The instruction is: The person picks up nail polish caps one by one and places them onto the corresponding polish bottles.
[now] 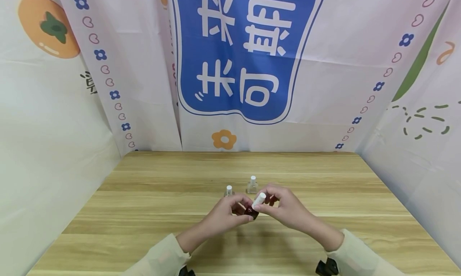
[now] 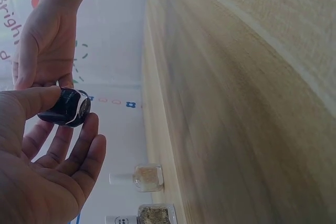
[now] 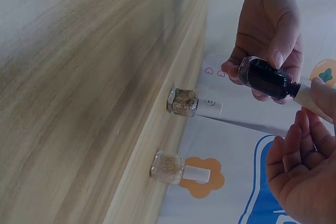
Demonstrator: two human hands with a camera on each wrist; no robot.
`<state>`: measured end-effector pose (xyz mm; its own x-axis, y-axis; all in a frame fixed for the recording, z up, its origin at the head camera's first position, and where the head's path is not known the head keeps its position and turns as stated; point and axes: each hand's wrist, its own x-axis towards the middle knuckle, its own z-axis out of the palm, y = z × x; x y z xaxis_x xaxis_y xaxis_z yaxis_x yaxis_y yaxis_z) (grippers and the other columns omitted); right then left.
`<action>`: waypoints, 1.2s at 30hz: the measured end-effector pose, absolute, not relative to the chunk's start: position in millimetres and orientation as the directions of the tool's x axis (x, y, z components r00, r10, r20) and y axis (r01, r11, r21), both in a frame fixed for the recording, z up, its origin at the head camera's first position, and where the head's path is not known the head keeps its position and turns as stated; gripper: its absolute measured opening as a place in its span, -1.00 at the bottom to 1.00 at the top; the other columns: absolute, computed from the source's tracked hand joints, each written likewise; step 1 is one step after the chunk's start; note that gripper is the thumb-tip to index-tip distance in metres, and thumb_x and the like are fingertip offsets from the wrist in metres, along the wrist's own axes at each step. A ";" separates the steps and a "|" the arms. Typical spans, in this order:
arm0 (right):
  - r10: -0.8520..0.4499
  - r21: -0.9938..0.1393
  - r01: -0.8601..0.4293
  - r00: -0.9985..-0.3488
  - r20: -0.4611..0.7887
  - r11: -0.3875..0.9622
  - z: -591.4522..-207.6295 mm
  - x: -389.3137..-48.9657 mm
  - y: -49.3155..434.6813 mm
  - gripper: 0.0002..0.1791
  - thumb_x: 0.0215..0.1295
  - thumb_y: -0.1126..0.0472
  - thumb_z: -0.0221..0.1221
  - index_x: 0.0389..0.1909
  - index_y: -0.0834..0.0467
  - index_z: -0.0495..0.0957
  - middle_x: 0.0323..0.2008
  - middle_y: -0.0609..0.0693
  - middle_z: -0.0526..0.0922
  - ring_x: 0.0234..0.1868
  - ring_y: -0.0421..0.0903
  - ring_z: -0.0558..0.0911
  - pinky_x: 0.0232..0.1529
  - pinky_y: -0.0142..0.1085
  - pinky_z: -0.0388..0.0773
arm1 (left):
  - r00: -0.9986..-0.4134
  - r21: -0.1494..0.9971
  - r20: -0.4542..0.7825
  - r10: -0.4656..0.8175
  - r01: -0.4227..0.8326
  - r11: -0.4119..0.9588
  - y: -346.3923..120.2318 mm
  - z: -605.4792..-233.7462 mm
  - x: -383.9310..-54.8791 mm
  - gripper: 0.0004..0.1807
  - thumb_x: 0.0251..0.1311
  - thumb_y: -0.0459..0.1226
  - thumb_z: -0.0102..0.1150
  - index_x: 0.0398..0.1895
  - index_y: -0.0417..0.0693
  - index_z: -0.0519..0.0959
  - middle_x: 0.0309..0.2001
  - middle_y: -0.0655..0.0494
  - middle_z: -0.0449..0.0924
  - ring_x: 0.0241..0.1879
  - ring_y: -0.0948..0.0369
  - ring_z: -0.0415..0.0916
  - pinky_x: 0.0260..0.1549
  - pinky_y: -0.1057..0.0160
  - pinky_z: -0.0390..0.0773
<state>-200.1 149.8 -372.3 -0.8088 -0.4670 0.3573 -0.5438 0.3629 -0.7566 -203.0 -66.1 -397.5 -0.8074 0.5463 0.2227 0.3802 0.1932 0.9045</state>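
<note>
A small nail polish bottle (image 3: 265, 78) filled with very dark polish is tilted above the table between the two hands. My left hand (image 1: 223, 216) grips its glass body, thumb on one side and fingertips on the other. The white cap (image 1: 259, 200) is pinched between thumb and fingers of my right hand (image 1: 288, 208). In the right wrist view a dark neck shows between glass and cap. Beyond the hands stand two more nail polish bottles with white caps: one with gold glitter (image 3: 182, 102), partly hidden by the left hand in the head view, and a pale one (image 3: 168, 167).
The wooden table (image 1: 144, 212) spreads around the hands. Printed cloth (image 1: 151, 108) hangs behind it and along both sides. Black wrist straps (image 1: 327, 267) show near the sleeves at the front edge.
</note>
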 end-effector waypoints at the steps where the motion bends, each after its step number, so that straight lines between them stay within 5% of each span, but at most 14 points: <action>1: -0.462 -0.759 -0.540 -0.812 0.355 0.365 -373.0 -200.0 149.5 -0.83 0.20 0.08 0.34 -0.27 0.05 0.63 -0.34 -0.14 0.60 -0.34 -0.14 0.53 -0.33 -0.31 0.52 | -0.809 0.906 0.221 0.544 0.377 0.193 -65.7 -397.4 -202.8 -0.76 0.09 -0.44 0.35 -0.16 -0.15 0.60 -0.21 0.05 0.62 -0.32 0.18 0.57 -0.36 0.33 0.62; 7: -0.401 -0.774 -0.507 -0.844 0.356 0.380 -377.4 -198.1 145.6 -0.85 0.16 0.12 0.37 -0.33 0.07 0.61 -0.40 -0.14 0.59 -0.37 -0.15 0.53 -0.34 -0.30 0.53 | -0.823 0.911 0.211 0.527 0.361 0.199 -63.2 -383.9 -193.7 -0.77 0.08 -0.53 0.30 -0.18 -0.26 0.58 -0.23 -0.05 0.61 -0.32 0.10 0.57 -0.37 0.35 0.61; 26: -0.244 -0.851 -0.394 -0.914 0.324 0.347 -385.7 -194.3 130.8 -0.72 0.13 0.12 0.41 -0.47 0.12 0.47 -0.51 -0.09 0.56 -0.47 -0.14 0.52 -0.47 -0.38 0.47 | -0.838 0.905 0.250 0.486 0.381 0.192 -61.8 -403.8 -203.7 -0.77 0.09 -0.43 0.36 -0.20 -0.03 0.60 -0.27 0.16 0.62 -0.33 0.20 0.61 -0.32 0.28 0.64; 36: -0.412 -0.817 -0.452 -0.862 0.296 0.359 -376.2 -201.0 145.9 -0.67 0.19 0.09 0.36 -0.07 0.10 0.57 -0.29 0.00 0.55 -0.24 -0.03 0.52 -0.23 -0.28 0.53 | -0.843 0.933 0.213 0.493 0.326 0.155 -65.9 -400.8 -203.7 -0.76 0.10 -0.42 0.36 -0.15 -0.15 0.58 -0.23 0.04 0.61 -0.31 0.16 0.58 -0.35 0.31 0.62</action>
<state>-201.0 145.9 -376.2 -0.8618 -0.4120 0.2958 -0.4520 0.3591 -0.8166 -203.7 -65.9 -400.8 -0.8434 0.4934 0.2128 0.3261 0.1550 0.9326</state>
